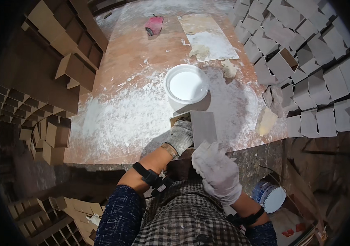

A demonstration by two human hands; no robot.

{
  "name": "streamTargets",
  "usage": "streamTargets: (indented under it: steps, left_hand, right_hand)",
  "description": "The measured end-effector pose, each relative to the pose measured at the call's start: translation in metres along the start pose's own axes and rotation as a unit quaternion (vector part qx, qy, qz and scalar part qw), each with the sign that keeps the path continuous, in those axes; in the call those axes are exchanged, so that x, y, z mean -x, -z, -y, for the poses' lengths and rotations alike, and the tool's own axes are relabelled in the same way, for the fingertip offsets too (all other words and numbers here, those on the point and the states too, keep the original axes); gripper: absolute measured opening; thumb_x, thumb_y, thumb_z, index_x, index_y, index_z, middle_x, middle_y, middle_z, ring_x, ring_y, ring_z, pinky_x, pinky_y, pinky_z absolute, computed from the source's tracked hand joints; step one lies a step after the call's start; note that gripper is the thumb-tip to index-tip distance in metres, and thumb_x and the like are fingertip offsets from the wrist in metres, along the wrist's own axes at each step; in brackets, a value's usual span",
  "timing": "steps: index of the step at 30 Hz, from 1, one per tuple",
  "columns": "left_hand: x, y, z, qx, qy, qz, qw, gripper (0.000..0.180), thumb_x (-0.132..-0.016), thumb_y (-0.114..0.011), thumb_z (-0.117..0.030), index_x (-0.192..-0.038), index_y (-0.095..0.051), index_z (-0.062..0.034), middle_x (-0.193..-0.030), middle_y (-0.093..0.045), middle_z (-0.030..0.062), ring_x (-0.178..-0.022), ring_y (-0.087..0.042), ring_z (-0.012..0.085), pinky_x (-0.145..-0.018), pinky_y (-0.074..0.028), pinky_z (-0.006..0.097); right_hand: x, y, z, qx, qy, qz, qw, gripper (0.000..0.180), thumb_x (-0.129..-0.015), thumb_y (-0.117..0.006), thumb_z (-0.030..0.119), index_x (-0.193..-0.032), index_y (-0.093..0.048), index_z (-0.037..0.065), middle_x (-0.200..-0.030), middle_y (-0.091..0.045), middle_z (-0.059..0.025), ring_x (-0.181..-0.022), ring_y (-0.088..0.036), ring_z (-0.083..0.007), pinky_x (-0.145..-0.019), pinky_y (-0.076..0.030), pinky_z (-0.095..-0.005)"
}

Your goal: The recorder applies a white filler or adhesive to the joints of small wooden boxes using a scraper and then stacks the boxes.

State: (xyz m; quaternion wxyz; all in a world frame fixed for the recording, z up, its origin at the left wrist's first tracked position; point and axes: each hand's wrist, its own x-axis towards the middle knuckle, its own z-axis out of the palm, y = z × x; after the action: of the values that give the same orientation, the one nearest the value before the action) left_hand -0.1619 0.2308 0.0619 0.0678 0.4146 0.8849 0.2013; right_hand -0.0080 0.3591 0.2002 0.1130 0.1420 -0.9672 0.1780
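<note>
My left hand [181, 136], in a grey knitted glove, reaches into the open side of a small box [204, 127] and grips it. The box has a smooth light-grey outer face and a brown cardboard inside, and it is held at the table's near edge. My right hand [218, 172], in a white-smeared glove, is at the box's lower edge with its fingers drawn together. Whatever those fingers hold, if anything, is hidden. Just beyond the box stands a round white basin [168, 92] containing white liquid.
White smears cover the wooden table [117, 82]. Brown cardboard boxes [76, 69] are stacked at left, grey-white boxes [310, 92] at right. A stained sheet [214, 41] and a pink cloth-like item [154, 26] lie at the far side. A paint bucket [261, 192] stands below, at right.
</note>
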Motion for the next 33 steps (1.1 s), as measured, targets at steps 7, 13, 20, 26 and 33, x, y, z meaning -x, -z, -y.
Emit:
streamTargets:
  steps: [7, 13, 20, 26, 33]
  left_hand:
    - [-0.010, -0.024, -0.002, 0.049, 0.021, 0.008, 0.999, 0.046, -0.093, -0.054, -0.032, -0.132, -0.055, -0.0081, -0.128, -0.057, 0.0200, -0.120, -0.054, 0.0291, -0.100, -0.044, 0.040]
    - [0.007, -0.065, 0.016, 0.107, -0.017, -0.173, 0.979, 0.055, -0.096, -0.047, -0.034, -0.145, -0.041, -0.0091, -0.146, -0.043, 0.0186, -0.134, -0.041, 0.0313, -0.110, -0.034, 0.041]
    - [0.006, -0.025, 0.005, -0.013, -0.011, -0.027, 0.999, 0.020, -0.079, -0.061, -0.021, -0.077, -0.070, -0.0035, -0.071, -0.066, 0.0148, -0.068, -0.067, 0.0294, -0.057, -0.052, 0.045]
    - [-0.006, 0.002, -0.010, 0.009, 0.050, 0.058, 0.997, 0.033, -0.086, -0.059, -0.036, -0.103, -0.070, -0.0095, -0.091, -0.071, 0.0138, -0.084, -0.069, 0.0308, -0.076, -0.053, 0.045]
    - [0.014, -0.011, 0.020, -0.039, -0.017, -0.018, 0.999, 0.034, -0.087, -0.061, -0.038, -0.106, -0.069, -0.0107, -0.084, -0.071, 0.0119, -0.075, -0.069, 0.0313, -0.062, -0.054, 0.045]
  right_hand:
    - [-0.086, -0.023, -0.049, 0.098, 0.068, -0.107, 0.987, 0.036, -0.077, -0.063, 0.009, -0.112, -0.069, 0.006, -0.126, -0.063, -0.0137, -0.108, -0.062, -0.0350, -0.081, -0.052, -0.0416]
    - [-0.064, -0.024, -0.030, 0.158, 0.068, 0.039, 0.984, 0.035, -0.082, -0.060, 0.017, -0.114, -0.067, 0.006, -0.131, -0.060, -0.0155, -0.116, -0.059, -0.0290, -0.082, -0.052, -0.0363]
    - [-0.011, 0.023, -0.016, -0.045, 0.119, 0.062, 0.990, 0.040, -0.081, -0.062, 0.010, -0.120, -0.062, 0.004, -0.123, -0.060, -0.0197, -0.101, -0.060, -0.0334, -0.080, -0.049, -0.0402]
    - [-0.051, 0.024, -0.031, 0.045, 0.027, -0.038, 0.998, 0.039, -0.079, -0.065, 0.007, -0.118, -0.066, 0.010, -0.120, -0.065, -0.0107, -0.104, -0.063, -0.0307, -0.081, -0.053, -0.0402]
    - [-0.016, -0.017, -0.082, -0.184, -0.183, -0.072, 0.963, 0.041, -0.083, -0.054, -0.001, -0.124, -0.063, 0.002, -0.116, -0.067, -0.0174, -0.108, -0.064, -0.0340, -0.095, -0.050, -0.0392]
